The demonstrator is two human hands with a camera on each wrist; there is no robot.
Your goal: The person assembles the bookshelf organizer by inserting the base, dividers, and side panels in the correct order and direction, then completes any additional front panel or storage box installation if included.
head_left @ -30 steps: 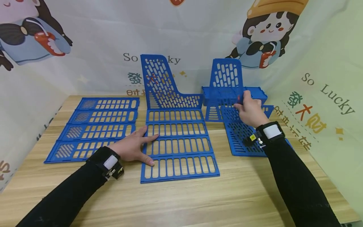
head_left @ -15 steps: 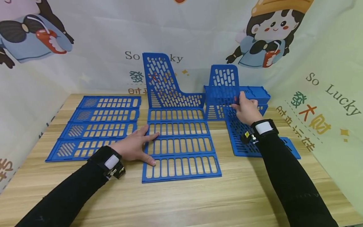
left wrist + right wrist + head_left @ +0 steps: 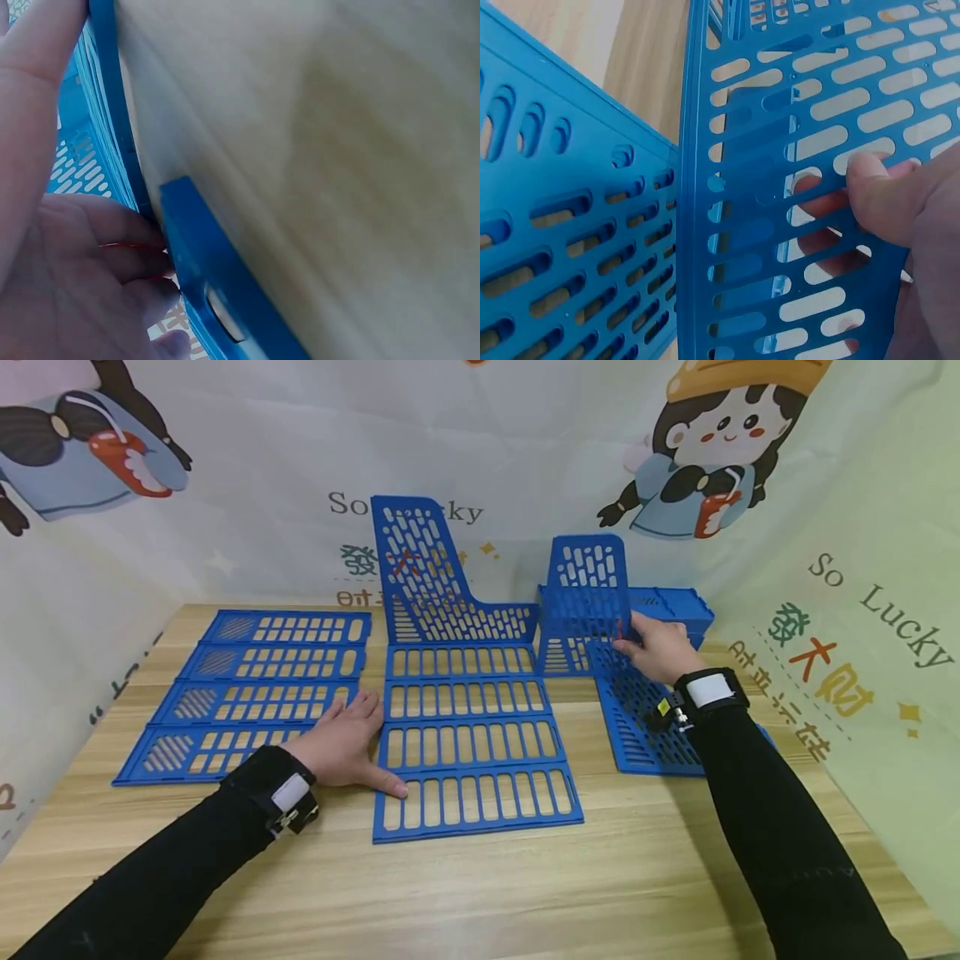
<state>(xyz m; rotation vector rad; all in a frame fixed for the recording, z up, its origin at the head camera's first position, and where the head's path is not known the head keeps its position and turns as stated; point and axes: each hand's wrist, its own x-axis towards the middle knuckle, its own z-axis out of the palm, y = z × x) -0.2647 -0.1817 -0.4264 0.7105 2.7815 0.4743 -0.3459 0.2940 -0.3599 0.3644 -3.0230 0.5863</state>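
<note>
In the head view my right hand pinches an upright blue perforated side panel by its right edge. The right wrist view shows the thumb on the near face of this panel and fingers behind it. My left hand rests between two sets of blue slatted panels, fingers fairly straight. Its thumb touches the lower left corner of the middle slatted panels. In the left wrist view the fingers of the left hand lie beside blue panel edges.
At the left lies a row of flat blue grid panels. Another perforated side panel stands upright behind the middle ones. More perforated panels lie at the right, with a blue box-like stack behind. A printed cloth hangs behind the wooden table.
The right hand has lowered the upright side panel and shifted it slightly left. My left fingers have slid left off the middle slatted panels, while the thumb stays at their corner.
</note>
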